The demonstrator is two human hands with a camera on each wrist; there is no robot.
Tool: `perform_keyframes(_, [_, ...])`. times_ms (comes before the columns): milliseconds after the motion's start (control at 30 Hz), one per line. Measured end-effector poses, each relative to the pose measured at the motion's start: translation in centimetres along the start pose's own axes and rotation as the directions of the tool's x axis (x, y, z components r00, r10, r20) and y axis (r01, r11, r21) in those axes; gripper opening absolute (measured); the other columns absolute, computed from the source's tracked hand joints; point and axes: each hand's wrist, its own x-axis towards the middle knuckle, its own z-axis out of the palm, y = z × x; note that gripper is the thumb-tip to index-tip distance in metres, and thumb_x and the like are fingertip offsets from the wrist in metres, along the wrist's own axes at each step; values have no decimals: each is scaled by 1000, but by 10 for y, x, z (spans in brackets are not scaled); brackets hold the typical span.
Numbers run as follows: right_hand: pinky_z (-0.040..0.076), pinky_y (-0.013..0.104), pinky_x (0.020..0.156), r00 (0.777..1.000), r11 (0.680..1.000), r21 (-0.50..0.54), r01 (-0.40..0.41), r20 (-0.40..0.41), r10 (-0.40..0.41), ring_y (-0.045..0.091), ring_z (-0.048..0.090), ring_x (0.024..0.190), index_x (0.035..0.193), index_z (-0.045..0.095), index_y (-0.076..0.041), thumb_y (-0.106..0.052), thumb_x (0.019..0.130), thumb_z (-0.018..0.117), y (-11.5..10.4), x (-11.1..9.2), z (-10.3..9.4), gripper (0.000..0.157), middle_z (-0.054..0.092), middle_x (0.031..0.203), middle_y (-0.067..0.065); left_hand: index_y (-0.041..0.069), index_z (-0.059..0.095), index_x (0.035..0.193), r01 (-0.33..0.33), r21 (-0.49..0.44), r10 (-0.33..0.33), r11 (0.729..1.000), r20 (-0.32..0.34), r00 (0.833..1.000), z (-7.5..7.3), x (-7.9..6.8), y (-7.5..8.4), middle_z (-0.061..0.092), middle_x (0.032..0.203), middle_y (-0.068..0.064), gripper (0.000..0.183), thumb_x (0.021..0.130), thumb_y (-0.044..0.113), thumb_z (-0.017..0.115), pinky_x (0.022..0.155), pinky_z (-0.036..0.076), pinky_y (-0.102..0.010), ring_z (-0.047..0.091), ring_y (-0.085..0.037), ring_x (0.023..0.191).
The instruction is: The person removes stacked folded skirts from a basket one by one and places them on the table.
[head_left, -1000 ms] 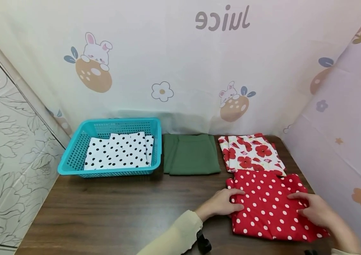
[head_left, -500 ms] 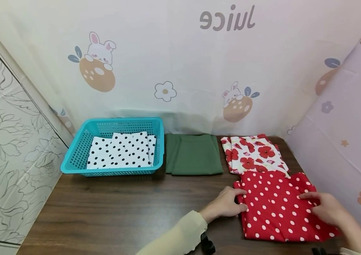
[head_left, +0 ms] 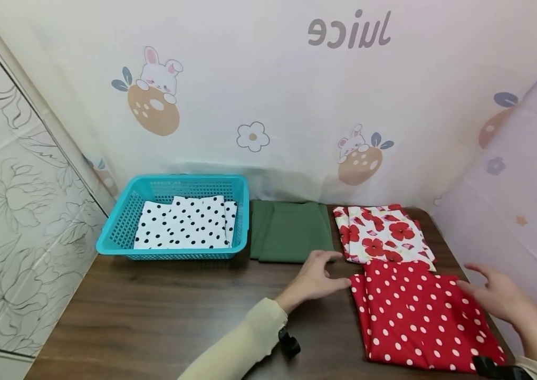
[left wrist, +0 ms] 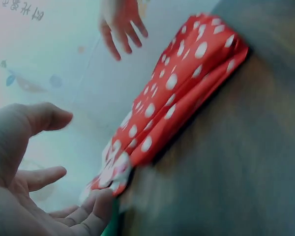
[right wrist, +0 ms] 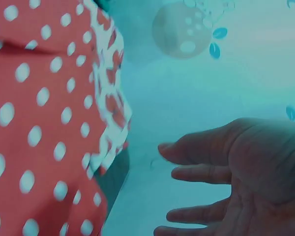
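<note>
Red dotted cloth (head_left: 420, 314) released (lying flat), left hand (head_left: 318, 277) and right hand (head_left: 498, 295) lifted off, fingers spread

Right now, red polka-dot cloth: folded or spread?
Folded. The red polka-dot cloth lies as a neat rectangle on the table, with stacked layers showing along its left edge.

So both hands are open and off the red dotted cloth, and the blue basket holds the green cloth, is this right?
Not quite: in the head view the blue basket holds a white cloth with black dots. The green cloth lies on the table beside it. The rest is correct.
</note>
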Motion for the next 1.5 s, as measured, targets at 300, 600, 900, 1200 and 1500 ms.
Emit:
perform_keyframes(300, [51,71,81,971,978,-53,204,-118,-209,62,49,113,146,36,14,-32,94,73,-81,28,-8,79,45,132,47,37,38,158,-46,250,44,967,12,999,-51,-11,0,40,160,2,89,82,66,74,109,48,-50,45,-19,142])
perform_keyframes(600, [49,72,96,893,901,-52,431,-116,-434,56,42,131,151,38,7,-31,85,82,-175,57,17,87,46,144,37,42,26,162,-125,383,136,915,0,991,-115,-20,9,23,170,-5,95,82,66,72,113,39,-65,27,-31,155])
perform_keyframes(900, [45,66,106,783,783,-92,615,-48,-620,50,48,133,154,39,3,-33,90,79,-241,87,50,83,44,149,32,36,20,165,-133,496,168,858,-28,985,-175,-35,-9,15,173,-9,98,85,64,69,120,23,-69,5,-37,160])
perform_keyframes(1200, [42,64,110,759,758,-67,649,-6,-651,47,42,142,162,29,-9,-40,92,76,-317,105,56,90,34,160,27,29,22,166,-67,466,191,882,-224,956,-250,-51,-33,10,173,-15,92,89,52,68,117,17,-77,1,-44,159])
perform_keyframes(1500, [39,57,117,717,716,41,697,-20,-697,40,37,148,163,25,-8,-41,92,75,-405,109,67,93,32,162,24,26,18,166,63,596,116,801,-257,959,-314,-76,-42,20,171,-16,95,91,54,67,115,25,-76,19,-46,156])
